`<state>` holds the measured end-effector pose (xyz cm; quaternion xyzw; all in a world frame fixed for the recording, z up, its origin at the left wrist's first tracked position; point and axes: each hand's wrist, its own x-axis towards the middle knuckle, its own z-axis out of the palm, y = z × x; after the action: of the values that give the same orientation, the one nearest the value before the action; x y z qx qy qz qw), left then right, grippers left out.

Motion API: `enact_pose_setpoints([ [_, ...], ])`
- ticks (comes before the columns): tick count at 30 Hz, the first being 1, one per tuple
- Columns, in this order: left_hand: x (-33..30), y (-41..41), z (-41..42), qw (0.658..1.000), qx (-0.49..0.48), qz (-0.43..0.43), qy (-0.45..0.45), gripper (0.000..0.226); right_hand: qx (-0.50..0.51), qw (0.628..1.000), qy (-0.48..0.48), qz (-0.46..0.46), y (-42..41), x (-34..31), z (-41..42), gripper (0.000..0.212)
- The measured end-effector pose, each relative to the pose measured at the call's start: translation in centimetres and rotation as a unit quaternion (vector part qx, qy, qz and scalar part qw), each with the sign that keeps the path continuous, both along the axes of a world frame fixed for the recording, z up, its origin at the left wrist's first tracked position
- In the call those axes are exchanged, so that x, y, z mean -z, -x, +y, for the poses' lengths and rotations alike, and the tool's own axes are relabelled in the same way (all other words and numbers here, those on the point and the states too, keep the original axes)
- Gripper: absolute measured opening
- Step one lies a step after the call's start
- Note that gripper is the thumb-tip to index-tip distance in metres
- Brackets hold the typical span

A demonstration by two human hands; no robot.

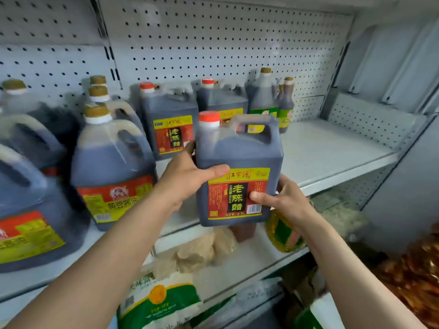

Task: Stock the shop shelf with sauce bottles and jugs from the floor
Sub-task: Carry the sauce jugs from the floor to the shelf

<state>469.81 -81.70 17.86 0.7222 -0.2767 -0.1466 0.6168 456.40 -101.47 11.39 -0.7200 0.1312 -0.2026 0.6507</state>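
The dark vinegar jug (238, 172) with the red cap is held up in front of the shelf (332, 148), its base about level with the shelf's front edge and not yet resting on it, label facing the person. The left hand (187, 179) grips its left side, thumb laid across the top of the label and fingers wrapped behind; the right hand (282, 200) grips the lower right corner, thumb pressed on the label near the barcode, so both grips are closed firmly on the jug. The step looks like setting it down, and the sensible spot is the bare shelf space to the right, in front of two matching jugs (169, 122) standing at the back. Doing it well likely means lifting the base clear of the edge, sliding the jug straight in with the label kept outward, and letting go only once it stands flat. The round soy sauce jug (111, 167) stands just beside the left hand, so the left elbow should stay tucked. Green-labelled bottles (273, 100) stand further back right, well apart.
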Motion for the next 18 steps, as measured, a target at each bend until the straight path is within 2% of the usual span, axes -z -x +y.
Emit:
enact_pose_setpoints([
  [4, 0.6, -1.6, -0.5, 0.998, -0.058, -0.022, 0.01, 0.085, -0.054, 0.998, 0.021, 0.007, -4.6, 0.2, -2.3, 0.057],
  [6, 1.1, -2.5, -0.7, 0.995, -0.091, -0.037, 0.008, 0.091, -0.082, 0.996, 0.032, 0.009, -7.0, 0.2, -3.0, 0.06],
  [10, 1.8, -4.6, -1.6, 0.978, -0.2, -0.063, -0.015, 0.092, -0.134, 0.99, 0.051, 0.016, -12.1, 0.5, -3.5, 0.069],
  [14, 1.6, -5.5, -3.1, 0.937, -0.34, -0.074, -0.024, 0.082, -0.161, 0.984, 0.073, 0.01, -16.5, 0.6, -3.2, 0.072],
  [18, 1.8, -7.2, -4.1, 0.916, -0.396, -0.067, -0.024, 0.075, -0.19, 0.978, 0.082, 0.007, -19.6, 0.7, -3.2, 0.075],
])
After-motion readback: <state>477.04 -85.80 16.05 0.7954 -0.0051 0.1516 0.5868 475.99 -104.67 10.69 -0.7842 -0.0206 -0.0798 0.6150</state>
